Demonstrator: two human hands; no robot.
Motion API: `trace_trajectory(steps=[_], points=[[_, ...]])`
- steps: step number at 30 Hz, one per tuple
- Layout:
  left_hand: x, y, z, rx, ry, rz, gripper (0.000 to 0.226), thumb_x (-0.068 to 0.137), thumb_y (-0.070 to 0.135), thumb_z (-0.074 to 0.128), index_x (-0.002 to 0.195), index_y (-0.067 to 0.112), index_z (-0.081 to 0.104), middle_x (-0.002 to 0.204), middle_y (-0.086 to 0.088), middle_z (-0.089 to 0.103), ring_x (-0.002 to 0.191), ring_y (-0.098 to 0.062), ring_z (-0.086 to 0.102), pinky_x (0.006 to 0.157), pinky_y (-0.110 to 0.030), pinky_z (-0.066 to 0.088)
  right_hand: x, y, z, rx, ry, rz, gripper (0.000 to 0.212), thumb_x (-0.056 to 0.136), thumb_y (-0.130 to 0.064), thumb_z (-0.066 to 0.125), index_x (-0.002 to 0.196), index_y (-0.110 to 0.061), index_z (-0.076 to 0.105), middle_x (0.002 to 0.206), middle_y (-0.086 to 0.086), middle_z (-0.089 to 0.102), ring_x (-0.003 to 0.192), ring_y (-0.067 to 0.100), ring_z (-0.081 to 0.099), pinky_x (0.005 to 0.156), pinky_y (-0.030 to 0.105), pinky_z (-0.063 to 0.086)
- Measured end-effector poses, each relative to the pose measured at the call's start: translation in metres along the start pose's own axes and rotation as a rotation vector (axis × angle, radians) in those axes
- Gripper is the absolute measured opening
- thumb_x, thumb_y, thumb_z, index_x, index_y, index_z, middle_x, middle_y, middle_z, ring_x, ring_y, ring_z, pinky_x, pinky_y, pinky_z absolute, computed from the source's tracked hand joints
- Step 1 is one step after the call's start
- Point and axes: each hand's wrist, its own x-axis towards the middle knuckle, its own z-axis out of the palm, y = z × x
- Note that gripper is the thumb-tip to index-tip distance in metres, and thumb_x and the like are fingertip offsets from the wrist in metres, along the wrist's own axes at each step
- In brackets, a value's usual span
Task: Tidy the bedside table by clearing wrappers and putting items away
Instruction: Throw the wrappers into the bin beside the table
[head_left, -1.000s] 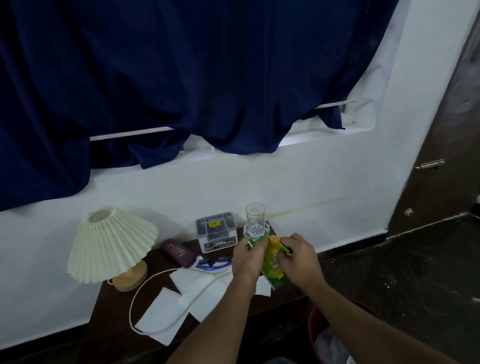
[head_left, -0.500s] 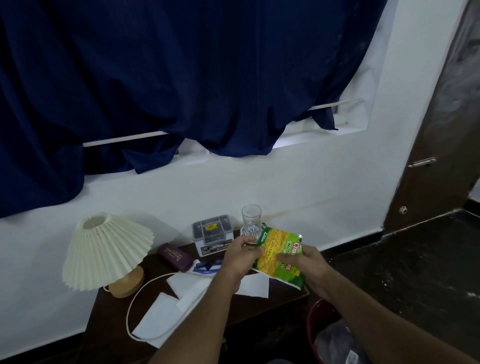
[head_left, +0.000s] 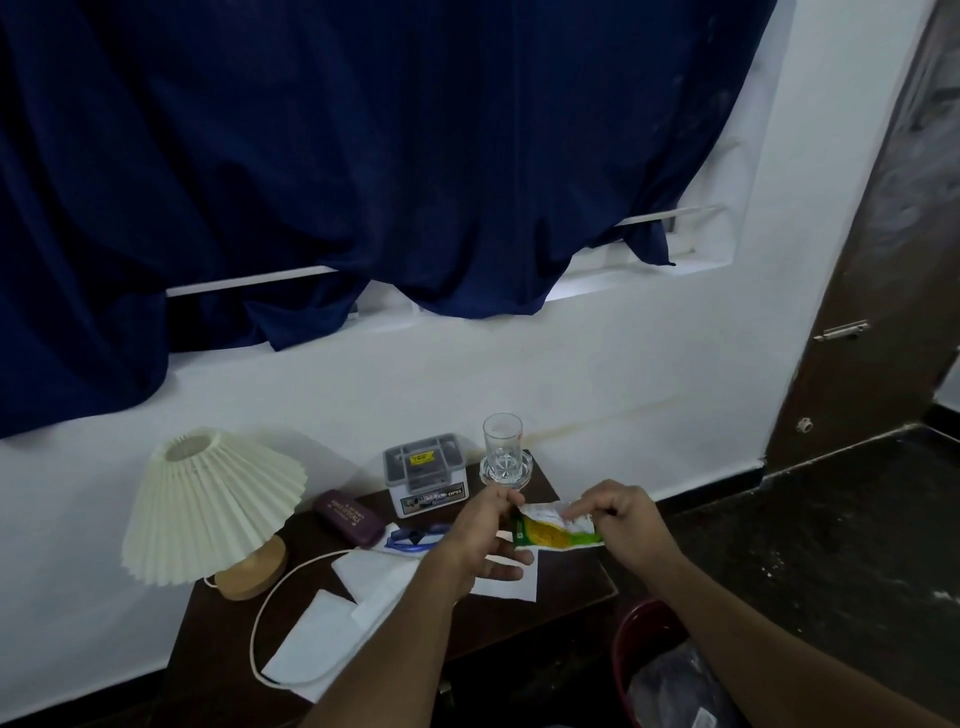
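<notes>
A: Where is the snack wrapper (head_left: 555, 531)?
B: Above the bedside table's (head_left: 589, 574) right edge, held flat between two hands. The left hand (head_left: 485, 540) pinches its left end; the right hand (head_left: 626, 525) pinches its right end.

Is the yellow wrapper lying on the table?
No, the left hand and right hand hold the wrapper up over the table.

1 wide-angle view, worn on the person's head, looks forward and down from above the front edge of the bedside table (head_left: 576, 584). It faces the white wall (head_left: 623, 374) and navy curtain (head_left: 363, 156). The tabletop is near and low in frame.
</notes>
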Motion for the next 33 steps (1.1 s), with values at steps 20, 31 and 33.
trace_trajectory(steps=[20,31,33], points=[[0.033,-0.034,0.062,0.484,0.219,0.114,0.034,0.091,0.04,0.061,0.122,0.026,0.06,0.107,0.006,0.068,0.105,-0.026,0.069,0.095,-0.045,0.056,-0.031,0.088,-0.054,-0.052,0.055,0.734,0.009,0.08,0.001,0.072,0.088,0.002,0.069,0.06,0.017,0.067,0.042,0.026,0.063,0.038,0.026,0.047],[0.041,-0.052,0.057,0.579,0.309,0.003,0.04,0.093,0.05,0.05,0.122,0.026,0.061,0.124,0.002,0.068,0.117,-0.023,0.062,0.1,-0.035,0.046,-0.077,0.165,-0.075,-0.258,0.203,1.079,0.037,0.08,-0.032,0.077,0.085,0.002,0.065,0.075,0.016,0.062,0.074,0.034,0.065,0.064,0.034,0.051],[0.04,-0.052,0.053,0.585,0.319,0.007,0.039,0.094,0.052,0.047,0.119,0.025,0.062,0.125,0.001,0.068,0.117,-0.024,0.061,0.097,-0.035,0.044,-0.079,0.17,-0.071,-0.229,0.204,1.113,0.048,0.077,-0.04,0.081,0.086,0.004,0.065,0.078,0.017,0.064,0.069,0.033,0.064,0.06,0.035,0.054]])
